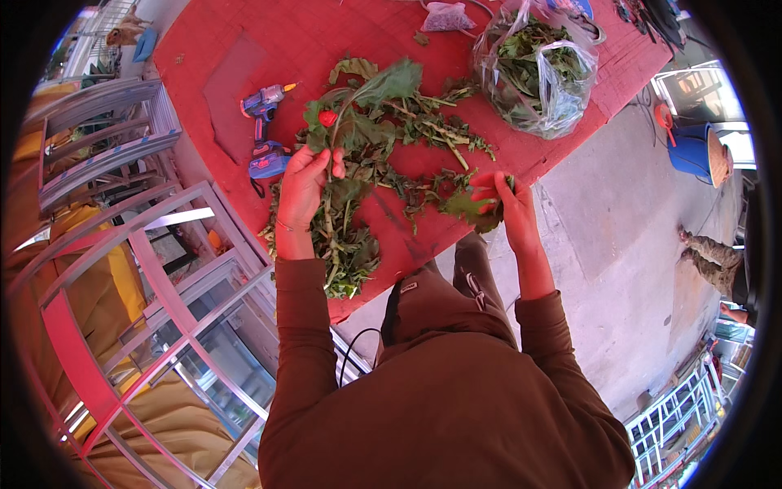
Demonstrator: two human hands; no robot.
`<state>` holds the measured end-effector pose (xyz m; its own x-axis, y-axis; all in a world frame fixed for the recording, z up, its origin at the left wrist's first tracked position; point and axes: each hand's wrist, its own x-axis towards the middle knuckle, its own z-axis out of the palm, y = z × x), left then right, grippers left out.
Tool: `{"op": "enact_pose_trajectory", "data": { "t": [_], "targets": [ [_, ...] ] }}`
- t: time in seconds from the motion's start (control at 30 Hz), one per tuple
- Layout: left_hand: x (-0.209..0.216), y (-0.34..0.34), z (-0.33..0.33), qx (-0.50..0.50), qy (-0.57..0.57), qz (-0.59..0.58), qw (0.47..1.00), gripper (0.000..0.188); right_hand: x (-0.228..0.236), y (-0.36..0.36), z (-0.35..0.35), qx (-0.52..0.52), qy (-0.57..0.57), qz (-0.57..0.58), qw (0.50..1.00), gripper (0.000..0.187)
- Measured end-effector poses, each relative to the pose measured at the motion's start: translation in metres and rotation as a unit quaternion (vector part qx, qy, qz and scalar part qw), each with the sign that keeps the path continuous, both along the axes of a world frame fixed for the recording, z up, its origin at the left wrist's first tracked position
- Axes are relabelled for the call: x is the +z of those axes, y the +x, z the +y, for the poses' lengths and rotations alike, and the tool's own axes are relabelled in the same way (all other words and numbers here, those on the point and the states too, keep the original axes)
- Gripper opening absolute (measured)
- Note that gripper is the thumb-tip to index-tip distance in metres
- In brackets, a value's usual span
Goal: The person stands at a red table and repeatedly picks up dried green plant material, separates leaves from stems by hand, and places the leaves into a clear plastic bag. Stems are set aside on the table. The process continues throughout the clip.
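Observation:
Pinched in the fingers of my left hand (301, 194) is the stem of a leafy green sprig (371, 88), its broad leaf pointing up and away over the table. A small red spot shows among the leaves just above these fingers. My right hand (518, 213), near the table's front edge, has its thumb and fingers closed on a green leaf (472, 209). Beneath and between both hands spreads a loose heap of leafy stems (346, 220), some wilted. Beyond the right hand stands a clear plastic bag (562, 85) filled with similar greens.
A cordless drill (262, 122) lies on the red table (220, 49), left of the heap. A small bag of purplish bits (448, 16) sits at the far side. Metal frames (175, 326) crowd the left. On the right are a blue bucket (691, 151) and another person's legs (713, 259).

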<state>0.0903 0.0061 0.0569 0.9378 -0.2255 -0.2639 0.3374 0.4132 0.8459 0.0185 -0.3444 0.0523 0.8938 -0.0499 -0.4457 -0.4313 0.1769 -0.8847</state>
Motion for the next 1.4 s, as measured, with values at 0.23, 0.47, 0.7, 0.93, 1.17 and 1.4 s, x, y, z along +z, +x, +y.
{"op": "enact_pose_trajectory", "data": {
  "t": [0.23, 0.47, 0.7, 0.93, 1.17, 1.4],
  "targets": [
    [0.020, -0.031, -0.015, -0.094, 0.103, -0.025, 0.990, 0.015, 0.092, 0.015, 0.033, 0.033, -0.126, -0.212, 0.969, 0.019],
    [0.033, -0.048, -0.053, -0.221, 0.156, -0.065, 0.960, 0.015, 0.082, 0.044, 0.058, 0.345, -0.396, -0.450, 0.722, 0.032],
    [0.041, -0.092, -0.074, -0.273, 0.382, -0.158, 0.869, 0.020, 0.059, 0.012, 0.052, 0.506, -0.267, -0.198, 0.796, 0.006],
    [0.004, -0.115, -0.079, -0.096, -0.017, 0.012, 0.995, 0.025, -0.001, -0.022, 0.058, 0.301, 0.327, 0.086, 0.892, 0.020],
    [0.007, -0.103, 0.022, -0.025, 0.421, -0.024, 0.907, 0.028, 0.013, -0.007, 0.020, 0.134, 0.185, 0.073, 0.971, 0.024],
    [-0.034, -0.093, 0.046, -0.213, 0.690, -0.240, 0.649, 0.035, 0.064, 0.034, -0.080, -0.104, 0.095, -0.017, 0.990, 0.024]
  ]
}}
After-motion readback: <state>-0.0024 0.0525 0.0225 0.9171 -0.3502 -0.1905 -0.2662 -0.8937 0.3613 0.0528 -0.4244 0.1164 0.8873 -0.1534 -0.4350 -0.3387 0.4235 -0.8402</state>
